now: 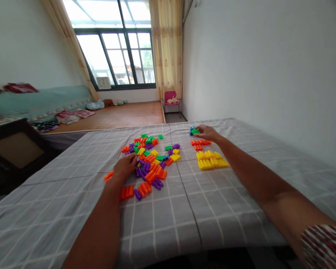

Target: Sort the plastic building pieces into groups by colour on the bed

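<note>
A loose heap of plastic building blocks (156, 168) in orange, purple, green and yellow lies on the checked cloth. At its left edge, my left hand (126, 164) rests with curled fingers among the blocks; what its fingertips hold, if anything, is hidden. Farther off to the right, my right hand (206, 132) pinches a green block (195, 131), right against some blue blocks (191, 130). Just nearer than that hand lies a group of orange blocks (198, 144). Yellow blocks (212, 160) form a stacked group nearer still, beside my right forearm.
The grey checked cloth (162, 220) covers the table, which ends near me at its front edge. A white wall runs along the right. Beyond the table are a low bed platform (128, 112), a pink chair (170, 98) and a dark cabinet (16, 149) at left.
</note>
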Motion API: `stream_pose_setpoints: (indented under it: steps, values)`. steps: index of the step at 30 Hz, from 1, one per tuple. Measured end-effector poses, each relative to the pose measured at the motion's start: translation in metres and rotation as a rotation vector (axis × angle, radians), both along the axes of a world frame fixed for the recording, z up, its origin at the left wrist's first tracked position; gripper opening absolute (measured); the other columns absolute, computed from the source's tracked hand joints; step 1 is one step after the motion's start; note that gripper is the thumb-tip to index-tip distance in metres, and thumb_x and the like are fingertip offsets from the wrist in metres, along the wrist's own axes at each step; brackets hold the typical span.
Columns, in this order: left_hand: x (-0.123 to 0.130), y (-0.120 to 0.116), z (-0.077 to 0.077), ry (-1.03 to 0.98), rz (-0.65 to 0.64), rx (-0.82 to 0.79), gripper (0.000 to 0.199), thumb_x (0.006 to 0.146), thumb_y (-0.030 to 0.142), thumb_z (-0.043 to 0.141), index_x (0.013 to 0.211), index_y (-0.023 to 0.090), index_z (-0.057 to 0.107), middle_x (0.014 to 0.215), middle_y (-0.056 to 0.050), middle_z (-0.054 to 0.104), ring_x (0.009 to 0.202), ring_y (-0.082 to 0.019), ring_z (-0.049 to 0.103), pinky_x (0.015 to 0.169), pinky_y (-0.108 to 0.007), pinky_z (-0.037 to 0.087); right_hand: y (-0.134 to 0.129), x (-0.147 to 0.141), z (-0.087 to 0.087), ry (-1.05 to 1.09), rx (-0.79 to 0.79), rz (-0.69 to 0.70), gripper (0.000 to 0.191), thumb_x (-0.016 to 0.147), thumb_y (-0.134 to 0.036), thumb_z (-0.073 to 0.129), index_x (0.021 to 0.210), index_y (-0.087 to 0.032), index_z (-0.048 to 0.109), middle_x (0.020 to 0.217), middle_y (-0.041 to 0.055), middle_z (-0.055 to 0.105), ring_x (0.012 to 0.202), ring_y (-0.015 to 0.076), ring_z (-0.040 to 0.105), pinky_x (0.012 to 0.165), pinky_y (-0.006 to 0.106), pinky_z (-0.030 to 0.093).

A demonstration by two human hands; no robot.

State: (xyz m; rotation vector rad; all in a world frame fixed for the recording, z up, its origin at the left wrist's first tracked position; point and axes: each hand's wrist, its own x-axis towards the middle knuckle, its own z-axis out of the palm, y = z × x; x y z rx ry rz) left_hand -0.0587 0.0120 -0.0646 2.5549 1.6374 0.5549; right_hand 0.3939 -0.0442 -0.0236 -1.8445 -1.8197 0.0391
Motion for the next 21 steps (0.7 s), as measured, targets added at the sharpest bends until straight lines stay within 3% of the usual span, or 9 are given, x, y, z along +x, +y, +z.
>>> stream_pose_setpoints:
  steps: [4,8,12,15,21]
  values:
    - [-0.001,0.003,0.0,0.007,0.018,-0.002,0.041,0.091,0.044,0.036,0.11,0.025,0.068,0.106,-0.004,0.073,0.095,-0.021,0.067,0.076,-0.027,0.049,-0.042,0.114,-0.025,-0.057,-0.079,-0.462,0.042,0.075,-0.044,0.066,0.106,-0.016,0.068,0.105,0.0109,0.071,0.094,0.0233,0.065,0.077,0.029,0.049]
    - [-0.004,0.005,-0.001,0.001,0.027,-0.017,0.041,0.091,0.043,0.036,0.108,0.025,0.068,0.105,-0.003,0.073,0.093,-0.02,0.068,0.076,-0.025,0.048,-0.068,0.176,-0.062,-0.031,-0.203,-0.667,0.045,0.075,-0.048,0.063,0.102,-0.013,0.071,0.101,0.014,0.072,0.092,0.0267,0.066,0.075,0.033,0.05]
    - [-0.005,0.006,-0.001,0.006,0.075,-0.038,0.044,0.091,0.045,0.035,0.11,0.023,0.068,0.106,-0.004,0.073,0.096,-0.022,0.067,0.078,-0.027,0.048,-0.068,0.192,-0.08,0.003,-0.215,-0.662,0.048,0.074,-0.052,0.063,0.1,-0.012,0.072,0.099,0.0154,0.072,0.092,0.028,0.066,0.077,0.035,0.05]
    - [-0.005,0.004,0.0,0.024,0.08,-0.046,0.045,0.091,0.045,0.035,0.112,0.023,0.068,0.107,-0.005,0.072,0.096,-0.023,0.067,0.078,-0.028,0.048,-0.064,0.194,-0.08,0.031,-0.198,-0.635,0.047,0.074,-0.053,0.063,0.096,-0.013,0.074,0.095,0.0159,0.072,0.09,0.0284,0.066,0.076,0.036,0.05]
    - [-0.003,0.001,0.003,0.043,0.086,-0.042,0.043,0.091,0.045,0.036,0.112,0.025,0.067,0.106,-0.005,0.073,0.093,-0.023,0.068,0.076,-0.028,0.048,-0.073,0.186,-0.078,0.026,-0.087,-0.713,0.037,0.079,-0.041,0.058,0.094,-0.012,0.075,0.087,0.0169,0.073,0.086,0.0244,0.066,0.073,0.028,0.047]
